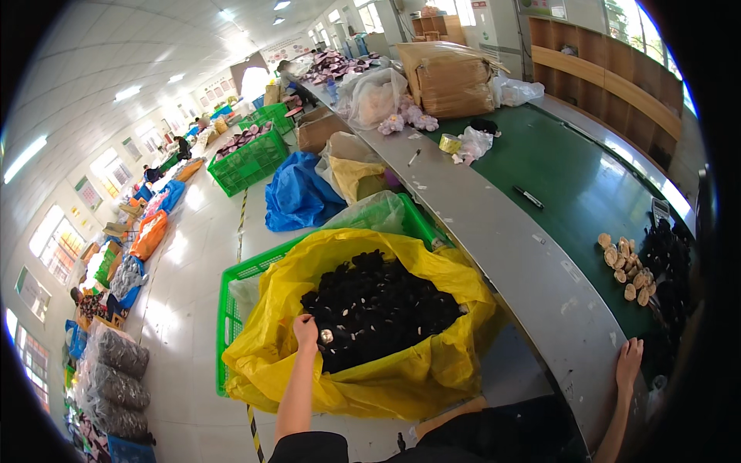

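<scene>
My left hand (306, 333) reaches over the near left side of a yellow plastic bag (255, 355). Its fingers are pinched together at the edge of a heap of black fluffy pieces (386, 309); what they hold, if anything, is hidden. Beside those fingers lies a pale round piece (326, 336), and small light bits dot the heap. The bag lines a green plastic crate (225, 309). At the right, my right hand (630, 364) lies on the worktable's grey border (494, 224), fingers stretched out, near a group of beige round pieces (629, 266).
Black strands (668, 262) lie on the green tabletop, with a marker (529, 197) and a yellow tape roll (450, 143) farther off. A wrapped carton (448, 81) stands at the far end. Past my crate are a blue bag (301, 193) and another green crate (251, 162).
</scene>
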`<state>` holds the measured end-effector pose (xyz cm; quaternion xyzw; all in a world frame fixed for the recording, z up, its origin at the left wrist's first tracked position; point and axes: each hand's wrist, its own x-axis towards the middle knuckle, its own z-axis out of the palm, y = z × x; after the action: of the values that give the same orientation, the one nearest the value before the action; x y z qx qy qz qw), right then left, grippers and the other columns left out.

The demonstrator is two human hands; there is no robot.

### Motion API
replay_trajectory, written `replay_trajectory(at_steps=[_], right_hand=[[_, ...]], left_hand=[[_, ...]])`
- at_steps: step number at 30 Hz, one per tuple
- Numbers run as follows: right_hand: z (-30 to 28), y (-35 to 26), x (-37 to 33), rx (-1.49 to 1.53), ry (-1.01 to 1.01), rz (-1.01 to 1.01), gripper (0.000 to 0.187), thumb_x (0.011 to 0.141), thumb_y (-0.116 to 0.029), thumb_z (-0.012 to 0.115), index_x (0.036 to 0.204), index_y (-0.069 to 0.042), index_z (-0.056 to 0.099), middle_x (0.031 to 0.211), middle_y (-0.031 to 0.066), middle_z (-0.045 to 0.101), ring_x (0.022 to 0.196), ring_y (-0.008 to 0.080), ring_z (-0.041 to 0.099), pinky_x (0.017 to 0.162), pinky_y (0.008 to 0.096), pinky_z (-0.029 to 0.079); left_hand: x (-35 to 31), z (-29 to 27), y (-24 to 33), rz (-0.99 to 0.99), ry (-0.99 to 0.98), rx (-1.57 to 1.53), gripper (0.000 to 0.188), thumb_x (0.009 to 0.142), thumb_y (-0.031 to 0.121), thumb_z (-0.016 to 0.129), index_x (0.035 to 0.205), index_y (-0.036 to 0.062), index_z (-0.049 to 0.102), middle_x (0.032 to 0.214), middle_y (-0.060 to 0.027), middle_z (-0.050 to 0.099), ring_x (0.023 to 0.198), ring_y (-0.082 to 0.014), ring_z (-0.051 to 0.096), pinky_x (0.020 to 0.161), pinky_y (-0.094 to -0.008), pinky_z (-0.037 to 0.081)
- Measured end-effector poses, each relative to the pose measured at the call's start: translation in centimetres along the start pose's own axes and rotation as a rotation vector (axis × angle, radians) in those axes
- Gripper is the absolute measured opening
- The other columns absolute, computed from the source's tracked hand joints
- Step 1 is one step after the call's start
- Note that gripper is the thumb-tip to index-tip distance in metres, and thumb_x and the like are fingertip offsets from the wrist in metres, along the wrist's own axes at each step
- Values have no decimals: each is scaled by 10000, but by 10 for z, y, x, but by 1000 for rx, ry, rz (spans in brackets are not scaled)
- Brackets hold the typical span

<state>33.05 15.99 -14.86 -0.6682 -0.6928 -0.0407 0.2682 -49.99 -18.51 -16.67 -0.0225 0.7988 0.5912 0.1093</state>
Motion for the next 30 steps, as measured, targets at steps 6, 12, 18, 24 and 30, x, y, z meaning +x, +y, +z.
replay_trajectory(at_steps=[6,12,18,24,30], right_hand=[[-23,-36,3,16,-139,-45,266,1031,-187,468,1060,55,572,1092,287,536,1030,466,549,926,493,454],[-46,-42,0,44,-116,-32,242,1024,-190,479,1002,35,566,1013,220,524,973,407,559,862,462,460],[-49,-62,-1,72,-139,-21,232,1007,-171,487,984,34,595,998,214,546,974,405,567,870,460,461],[-61,-83,4,59,-84,-20,225,951,-156,524,919,37,635,952,226,562,932,404,573,845,477,473],[-67,-79,5,165,-96,65,197,923,-189,593,925,-6,666,951,176,606,948,358,616,838,442,498]], left_hand=[[28,-27,-14,168,120,78,269,898,84,590,1136,-27,648,1069,-165,685,950,-271,643,891,-365,505],[-33,8,44,-8,9,-207,171,891,17,563,1062,20,556,808,-50,542,682,-137,534,636,-266,459],[-68,45,68,304,-238,-222,228,854,-67,441,1016,55,544,831,-30,500,624,-102,468,552,-232,403],[-177,141,108,440,-633,-320,252,858,-151,406,813,96,404,768,23,394,604,-62,325,527,-211,278],[-319,240,96,529,-1080,-358,195,670,-128,335,669,49,417,659,-4,398,573,-74,370,530,-209,274]])
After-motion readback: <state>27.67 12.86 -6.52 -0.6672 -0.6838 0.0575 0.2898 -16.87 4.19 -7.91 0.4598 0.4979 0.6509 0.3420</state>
